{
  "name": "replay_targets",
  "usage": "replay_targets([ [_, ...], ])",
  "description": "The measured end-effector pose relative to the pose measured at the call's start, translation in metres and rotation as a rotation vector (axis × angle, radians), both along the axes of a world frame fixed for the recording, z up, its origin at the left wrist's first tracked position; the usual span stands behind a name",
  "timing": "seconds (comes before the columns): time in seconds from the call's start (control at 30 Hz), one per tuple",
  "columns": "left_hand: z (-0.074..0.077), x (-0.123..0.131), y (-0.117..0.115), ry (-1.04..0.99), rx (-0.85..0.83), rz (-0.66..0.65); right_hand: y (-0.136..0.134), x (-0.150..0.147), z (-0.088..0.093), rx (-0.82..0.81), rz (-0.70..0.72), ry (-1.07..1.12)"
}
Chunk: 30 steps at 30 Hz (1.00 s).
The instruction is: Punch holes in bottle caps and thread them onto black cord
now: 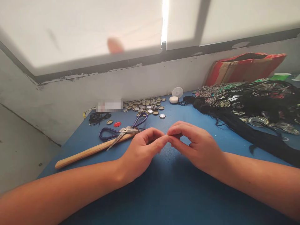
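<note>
My left hand (146, 147) and my right hand (195, 143) meet fingertip to fingertip above the middle of the blue table (150, 200). Each is closed in a pinch of thumb and fingers. Whatever lies between the fingertips is hidden or too small to make out. Just left of my left hand, scissors with dark blue handles (109, 132) lie with their blades apart across a wooden stick (86, 153). A red bottle cap (117, 124) and a silver bottle cap (162, 116) rest beyond the hands.
Many bottle caps (140, 107) are heaped at the back, beside a coil of black cord (99, 118). A small white round container (174, 99) stands near the wall. Black strands (248, 134) and tangled cords with caps spread over the right side, before a red cardboard box (248, 68).
</note>
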<state>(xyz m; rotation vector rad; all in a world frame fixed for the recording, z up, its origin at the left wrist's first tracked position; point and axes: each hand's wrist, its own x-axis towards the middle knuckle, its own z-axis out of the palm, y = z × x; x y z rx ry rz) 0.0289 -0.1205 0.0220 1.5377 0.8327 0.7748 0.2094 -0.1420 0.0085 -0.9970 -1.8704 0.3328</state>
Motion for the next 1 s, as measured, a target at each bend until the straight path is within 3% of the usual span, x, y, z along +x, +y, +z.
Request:
replay_targets([
  [0.43,0.0018,-0.0015,-0.003,0.016,0.149,0.057,-0.0028,-0.0001,0.0002,-0.082,-0.001,0.024],
  [1.0,-0.0038,-0.0029,0.0019,-0.09,-0.004,0.017,-0.0001,-0.0005,-0.0024,-0.09,-0.033,-0.031],
])
